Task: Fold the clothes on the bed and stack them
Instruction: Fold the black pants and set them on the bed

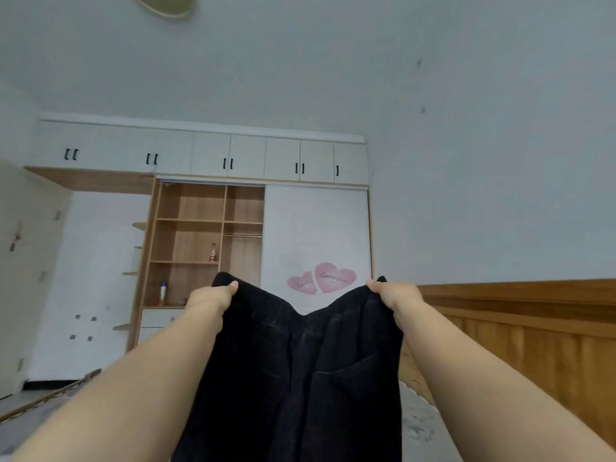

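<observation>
Hanging in the air before the wardrobe, the black trousers sagged between both hands. The left hand and right hand each pinched a waistband corner, held well apart.

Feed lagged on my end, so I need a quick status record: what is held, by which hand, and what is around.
held item: black trousers, lifted, hanging down
left hand: grip shut on one top corner
right hand: grip shut on the other top corner
top edge: sags between the hands
fold state: not yet folded
behind: wardrobe, shelves open; sliding door with pink hearts
right side: wooden headboard
</observation>
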